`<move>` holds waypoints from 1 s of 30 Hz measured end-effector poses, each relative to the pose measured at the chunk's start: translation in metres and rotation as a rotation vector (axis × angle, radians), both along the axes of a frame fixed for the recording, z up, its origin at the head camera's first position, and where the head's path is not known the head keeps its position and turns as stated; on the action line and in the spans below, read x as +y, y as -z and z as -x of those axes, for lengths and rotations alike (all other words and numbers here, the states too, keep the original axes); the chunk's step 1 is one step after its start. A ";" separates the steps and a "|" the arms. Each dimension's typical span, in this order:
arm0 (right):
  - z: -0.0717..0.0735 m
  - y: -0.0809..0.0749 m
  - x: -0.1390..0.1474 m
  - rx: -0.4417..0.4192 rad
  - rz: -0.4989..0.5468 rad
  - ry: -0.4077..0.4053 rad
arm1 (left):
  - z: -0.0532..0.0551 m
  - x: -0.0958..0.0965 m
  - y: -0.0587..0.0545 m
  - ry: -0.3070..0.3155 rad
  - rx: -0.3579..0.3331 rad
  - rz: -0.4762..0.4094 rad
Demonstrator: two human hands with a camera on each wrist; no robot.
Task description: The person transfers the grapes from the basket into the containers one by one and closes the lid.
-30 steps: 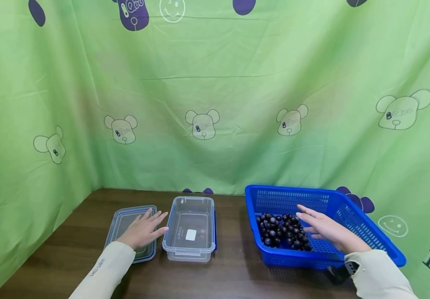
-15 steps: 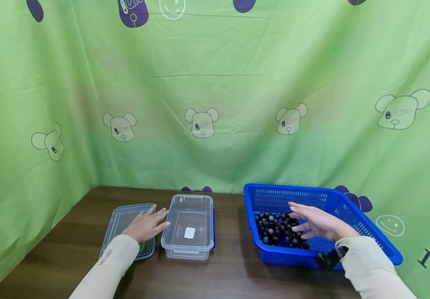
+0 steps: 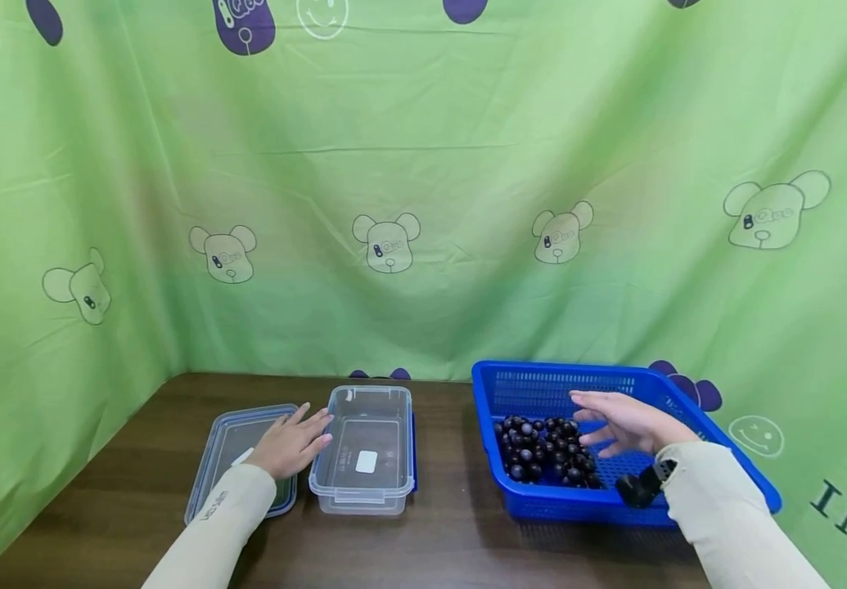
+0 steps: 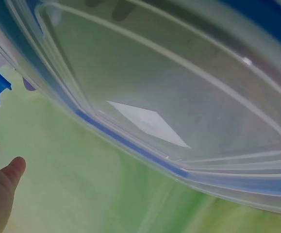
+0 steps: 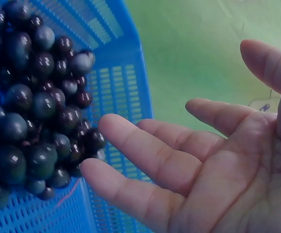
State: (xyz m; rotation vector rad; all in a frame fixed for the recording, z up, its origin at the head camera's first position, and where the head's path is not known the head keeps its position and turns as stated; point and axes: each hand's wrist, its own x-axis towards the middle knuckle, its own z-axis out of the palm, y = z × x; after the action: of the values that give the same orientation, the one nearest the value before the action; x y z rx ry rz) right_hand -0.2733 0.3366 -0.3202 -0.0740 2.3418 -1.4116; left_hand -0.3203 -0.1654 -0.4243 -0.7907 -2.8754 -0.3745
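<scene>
A bunch of dark grapes [image 3: 541, 448] lies in the left part of a blue plastic basket [image 3: 696, 433]. Over the basket, just right of the grapes, hovers my right hand [image 3: 625, 421], fingers spread and holding nothing; the right wrist view shows its fingertips close to the grapes [image 5: 43, 102]. My left hand [image 3: 292, 443] is relaxed, with fingertips at the left rim of a clear plastic container [image 3: 364, 433] that has a white label inside. Beneath that hand a clear lid with a blue seal [image 3: 220, 446] lies on the table; the left wrist view shows this lid [image 4: 155, 73] large.
The brown wooden table [image 3: 452, 548] runs back to a green curtain [image 3: 423, 311] printed with bear heads. Something blue shows along the container's right side. A black wrist camera [image 3: 640, 488] hangs under my right wrist.
My right hand has shifted left and its fingers have bent a little more, nearer the grapes. My left hand has edged toward the container's rim. The head view has turned slightly.
</scene>
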 end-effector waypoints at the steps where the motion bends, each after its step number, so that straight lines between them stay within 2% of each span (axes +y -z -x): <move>1: 0.002 -0.002 0.001 -0.003 -0.009 0.004 | 0.001 0.000 0.000 0.001 0.005 0.009; 7: 0.012 -0.009 0.007 -0.025 -0.049 0.024 | 0.002 0.000 -0.002 0.031 0.027 0.048; 13: 0.018 -0.004 0.008 -0.031 -0.056 0.008 | 0.002 -0.001 -0.007 0.079 0.049 0.076; 16: 0.020 -0.003 0.009 -0.026 -0.076 0.003 | 0.003 0.000 -0.012 0.088 0.038 0.081; 19: 0.023 -0.001 0.009 -0.021 -0.106 -0.007 | 0.003 0.001 -0.014 0.069 0.005 0.087; 25: 0.027 0.004 0.008 -0.037 -0.140 -0.016 | 0.001 -0.002 -0.008 0.042 -0.025 0.092; 30: 0.029 0.010 0.007 -0.038 -0.138 0.007 | 0.001 -0.007 -0.001 0.084 0.011 0.018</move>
State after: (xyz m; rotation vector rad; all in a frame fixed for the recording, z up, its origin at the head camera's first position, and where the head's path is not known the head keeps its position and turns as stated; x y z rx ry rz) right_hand -0.3026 0.3436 -0.3304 -0.0002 2.4027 -1.2400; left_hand -0.3212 -0.1728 -0.4234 -0.9161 -2.8457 -0.3532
